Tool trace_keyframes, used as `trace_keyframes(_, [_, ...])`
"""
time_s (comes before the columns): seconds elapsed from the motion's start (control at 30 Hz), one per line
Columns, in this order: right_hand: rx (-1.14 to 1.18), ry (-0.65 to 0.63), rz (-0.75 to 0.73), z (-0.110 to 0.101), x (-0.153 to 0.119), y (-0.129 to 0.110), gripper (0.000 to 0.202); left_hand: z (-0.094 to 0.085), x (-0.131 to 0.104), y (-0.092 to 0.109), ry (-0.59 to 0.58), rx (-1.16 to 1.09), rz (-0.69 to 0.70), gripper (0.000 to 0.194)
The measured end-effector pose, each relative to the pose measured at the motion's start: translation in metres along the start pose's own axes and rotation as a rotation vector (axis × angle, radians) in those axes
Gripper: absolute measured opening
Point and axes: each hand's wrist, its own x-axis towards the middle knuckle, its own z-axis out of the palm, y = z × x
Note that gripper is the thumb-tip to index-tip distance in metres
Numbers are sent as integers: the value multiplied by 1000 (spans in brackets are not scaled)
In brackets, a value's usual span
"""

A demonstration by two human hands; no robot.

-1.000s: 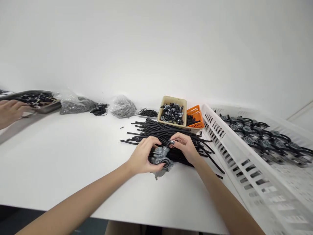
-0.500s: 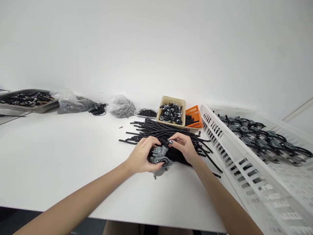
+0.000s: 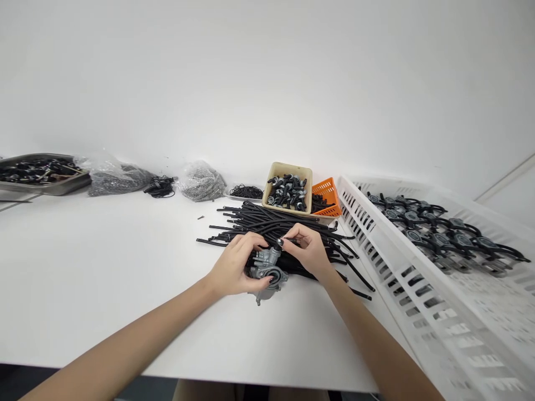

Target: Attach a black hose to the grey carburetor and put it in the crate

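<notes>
A grey metal carburetor is held above the white table by my left hand, thumb in front and fingers over its left side. At its top sits a small black part, pinched by my right hand between thumb and fingertips; its exact shape is partly hidden. Just behind both hands lies a pile of black rubber hoses, some running under the hands.
A beige bin of black and silver parts and an orange basket stand behind the hoses. The white crate at right holds several carburetors. Plastic bags and a metal tray line the wall.
The whole view has shifted slightly, so things appear a little further left. Both hands keep nearly the same hold on the carburetor and the small black part.
</notes>
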Motion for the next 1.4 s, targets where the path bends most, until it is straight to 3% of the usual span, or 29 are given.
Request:
trace_keyframes(0.7, [-332, 183, -107, 18, -8, -13, 31, -2, -1, 3, -5, 36, 3, 44])
trace_keyframes(0.93, [-407, 163, -138, 18, -10, -11, 30, -1, -1, 1, -10, 37, 1, 45])
trace_keyframes(1.1, [-309, 51, -102, 13, -6, -8, 27, -1, 0, 2, -11, 29, -22, 45])
trace_keyframes(1.3, [51, -348, 142, -14, 2, -13, 37, 0, 0, 2, -7, 9, -52, 47])
trace_keyframes(1.4, [96, -398, 170, -24, 4, -17, 34, 0, -1, 1, -4, -12, -49, 47])
